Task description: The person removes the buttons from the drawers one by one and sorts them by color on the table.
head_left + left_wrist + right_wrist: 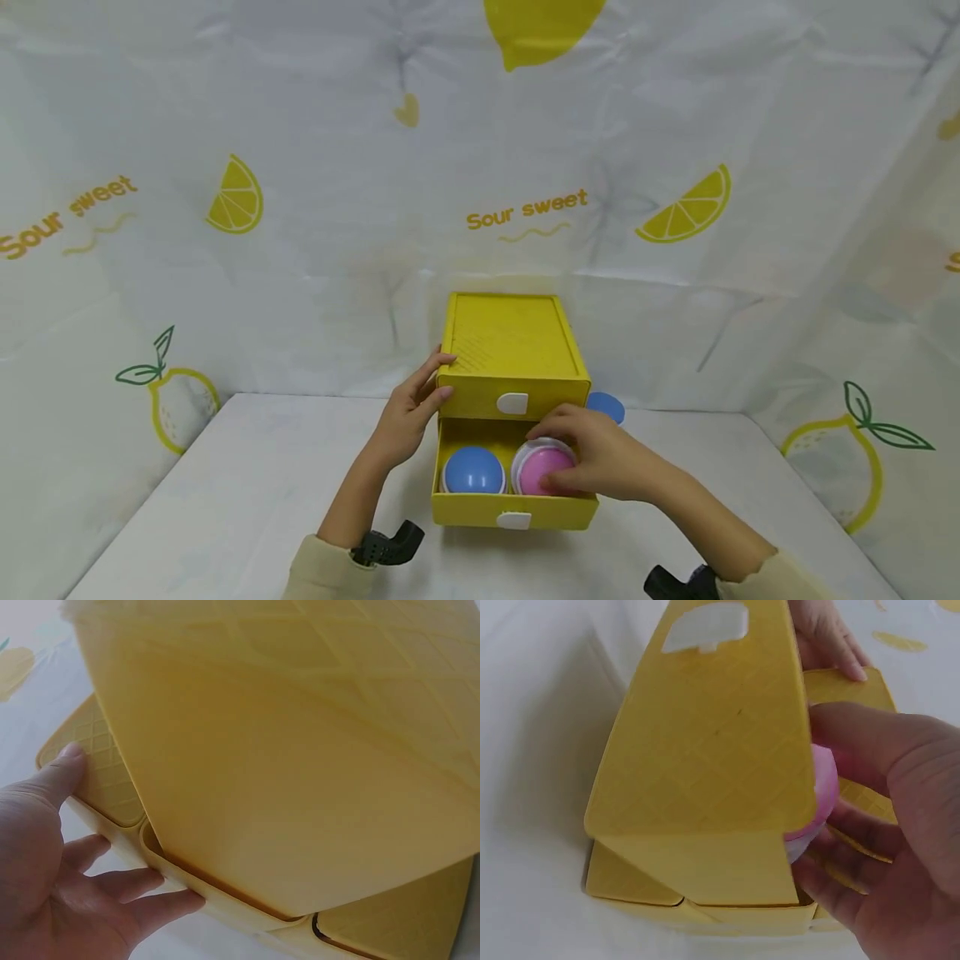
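A small yellow two-drawer box (pixel 510 333) stands on the table with its lower drawer (pixel 471 510) pulled out. In that drawer, a blue dome-topped round thing with a white rim (pixel 474 471) sits on the left. On the right, my right hand (pixel 611 454) grips a similar pink round thing with a white rim (pixel 543 468), thumb at its front and fingers behind. The pink one shows partly past the drawer in the right wrist view. My left hand (pixel 405 417) rests with extended fingers against the box's upper left side.
A blue round piece (pixel 606 407) lies behind the box on its right, partly hidden. The upper drawer, with a white tab handle (pixel 512 403), is closed. A lemon-printed white sheet (pixel 337 250) hangs close behind the box. The white table (pixel 285 492) extends to both sides.
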{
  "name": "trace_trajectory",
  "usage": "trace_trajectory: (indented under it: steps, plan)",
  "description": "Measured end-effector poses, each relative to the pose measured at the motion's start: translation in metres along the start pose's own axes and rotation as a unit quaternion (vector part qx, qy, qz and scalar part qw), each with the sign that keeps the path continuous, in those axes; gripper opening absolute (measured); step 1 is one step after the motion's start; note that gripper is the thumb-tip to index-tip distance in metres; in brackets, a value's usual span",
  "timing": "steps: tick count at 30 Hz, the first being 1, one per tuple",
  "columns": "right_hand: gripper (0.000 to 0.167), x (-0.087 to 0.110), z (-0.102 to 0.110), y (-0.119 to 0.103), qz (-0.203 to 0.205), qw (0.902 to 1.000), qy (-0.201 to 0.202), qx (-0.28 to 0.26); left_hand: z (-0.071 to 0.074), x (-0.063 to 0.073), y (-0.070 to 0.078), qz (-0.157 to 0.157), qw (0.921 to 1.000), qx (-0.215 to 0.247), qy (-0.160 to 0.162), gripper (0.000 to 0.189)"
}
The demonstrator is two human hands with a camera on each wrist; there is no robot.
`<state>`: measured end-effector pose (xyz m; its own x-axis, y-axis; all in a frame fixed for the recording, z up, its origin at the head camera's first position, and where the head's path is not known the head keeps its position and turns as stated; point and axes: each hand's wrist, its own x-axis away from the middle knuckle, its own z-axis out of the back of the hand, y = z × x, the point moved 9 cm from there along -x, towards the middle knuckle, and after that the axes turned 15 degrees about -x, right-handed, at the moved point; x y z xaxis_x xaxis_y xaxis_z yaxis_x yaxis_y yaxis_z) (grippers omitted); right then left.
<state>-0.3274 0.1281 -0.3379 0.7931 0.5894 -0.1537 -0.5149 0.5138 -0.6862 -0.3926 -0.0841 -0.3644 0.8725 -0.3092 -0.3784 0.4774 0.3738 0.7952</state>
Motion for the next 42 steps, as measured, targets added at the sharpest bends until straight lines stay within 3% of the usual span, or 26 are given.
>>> trace_trajectory:
  steps: [9, 13, 16, 20, 23, 27, 30, 35, 39, 42]
  plan:
    - [0.041, 0.010, 0.002, 0.004, -0.020, 0.9971, 0.026, -0.068, 0.000, 0.001, -0.001, 0.004, 1.0000, -0.008, 0.003, 0.040]
    - [0.044, 0.018, 0.005, 0.012, -0.037, 0.9859, 0.066, -0.149, 0.000, 0.002, -0.002, 0.003, 0.9999, -0.014, 0.005, 0.040]
    - [0.045, 0.029, 0.015, 0.018, -0.041, 0.9669, 0.120, -0.221, -0.001, 0.003, -0.003, 0.003, 0.9998, -0.015, 0.008, 0.040]
    - [0.043, 0.051, 0.033, 0.028, -0.042, 0.9386, 0.201, -0.277, -0.002, 0.003, -0.002, 0.002, 0.9998, -0.015, 0.009, 0.039]
    - [0.041, 0.072, 0.041, 0.045, -0.070, 0.9125, 0.245, -0.320, -0.004, 0.003, -0.002, 0.002, 0.9999, -0.016, 0.007, 0.040]
    - [0.035, 0.098, 0.041, 0.080, -0.110, 0.8650, 0.283, -0.399, -0.005, 0.002, -0.002, 0.004, 0.9998, -0.019, 0.008, 0.039]
    - [0.033, 0.114, 0.039, 0.107, -0.135, 0.8387, 0.307, -0.429, -0.005, 0.002, -0.002, 0.003, 0.9997, -0.024, 0.011, 0.039]
    - [0.033, 0.135, 0.030, 0.145, -0.223, 0.8293, 0.316, -0.404, -0.005, 0.002, -0.002, -0.001, 0.9996, -0.025, 0.015, 0.039]
    - [0.047, 0.145, 0.017, 0.172, -0.292, 0.8244, 0.298, -0.382, -0.005, 0.002, -0.002, -0.003, 0.9996, -0.023, 0.016, 0.039]
    - [0.055, 0.147, 0.008, 0.189, -0.320, 0.8192, 0.293, -0.375, -0.003, 0.002, -0.001, -0.001, 0.9995, -0.024, 0.019, 0.039]
